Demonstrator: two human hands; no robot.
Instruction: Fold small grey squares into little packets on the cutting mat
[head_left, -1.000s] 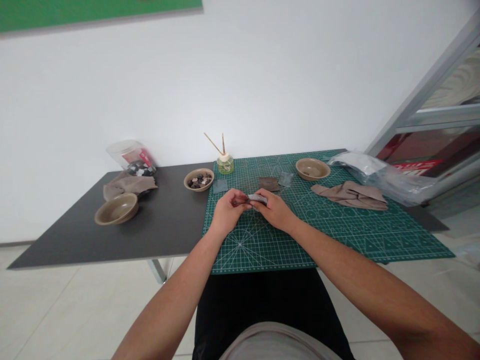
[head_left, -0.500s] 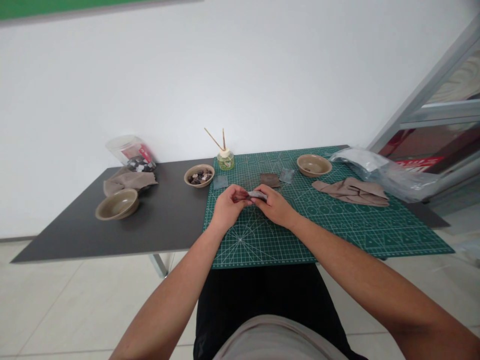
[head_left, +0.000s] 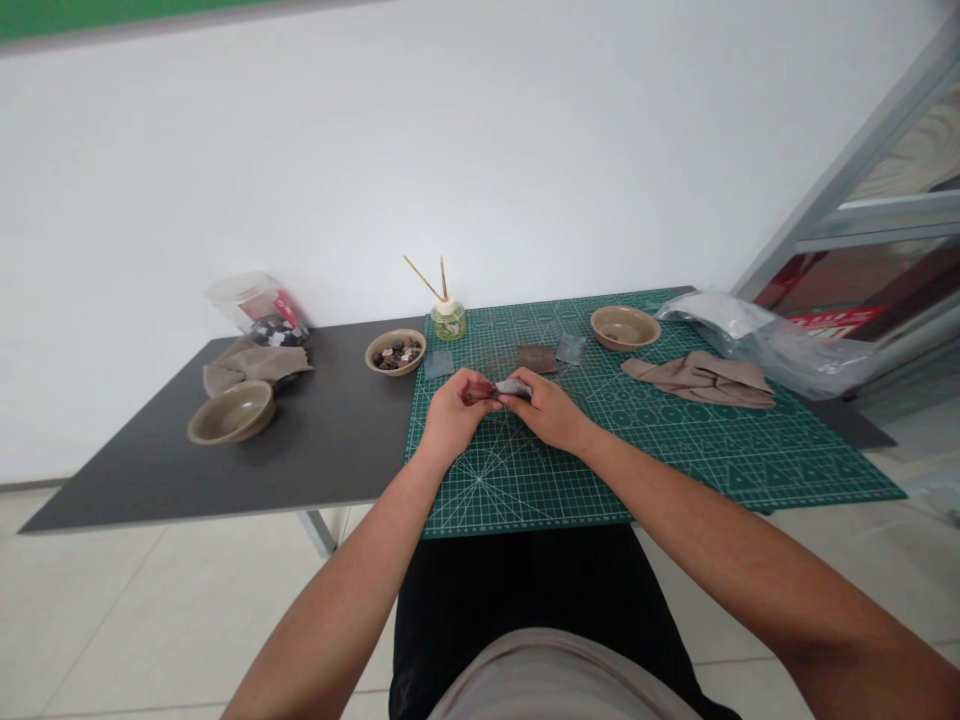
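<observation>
Thumb and fingers of the right hand (head_left: 550,410) clamp a grey scrap (head_left: 514,387) between both hands.
The left hand (head_left: 452,415) curls at the scrap's other end; whether its fingers grip, I cannot tell. Just beyond the fingertips lies a brown square (head_left: 537,359); toward the body, gridded cutting mat (head_left: 480,482) stretches to its near edge; well right, a crumpled cloth (head_left: 701,380).

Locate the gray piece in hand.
Just right of center in the head view, the gray piece is between left hand and right hand, over the green mat.
</observation>
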